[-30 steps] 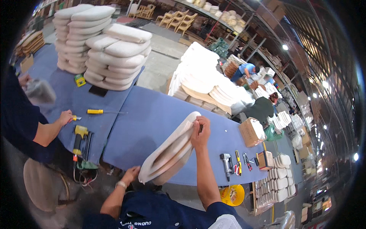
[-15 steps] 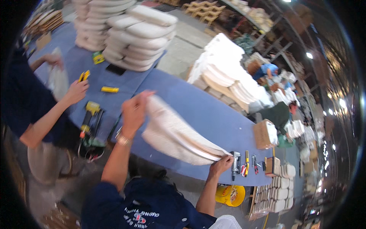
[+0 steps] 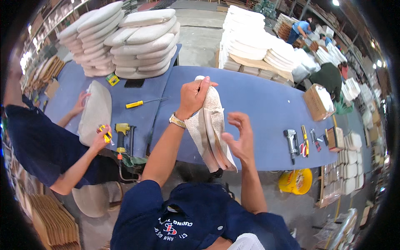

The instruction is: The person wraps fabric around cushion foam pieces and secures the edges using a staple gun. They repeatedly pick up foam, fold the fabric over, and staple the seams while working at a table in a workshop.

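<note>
My left hand [image 3: 195, 96] is closed round the upper end of a curved piece covered in beige fabric [image 3: 211, 125]. The piece hangs steeply over the near edge of the blue table, its loose fabric edges spread apart and a strip of lining showing along the middle. My right hand [image 3: 241, 139] is just to the right of the piece, with fingers apart and nothing in them. A yellow-handled screwdriver [image 3: 135, 104] lies on the table to the left of my left hand.
At left a co-worker's hand [image 3: 100, 137] holds a yellow tool beside a pale cushion [image 3: 96, 110]. A yellow nail gun [image 3: 122, 135] lies near. Stacked cushions [image 3: 143, 46] stand behind. On the right are a grey air tool [image 3: 291, 143], pliers [image 3: 305, 141], a cardboard box [image 3: 315, 104] and a yellow bucket [image 3: 287, 183].
The fabric-covered piece has swung from slanting across the table to hanging nearly upright. My right hand has let go of its lower end and moved up beside it. The view has turned.
</note>
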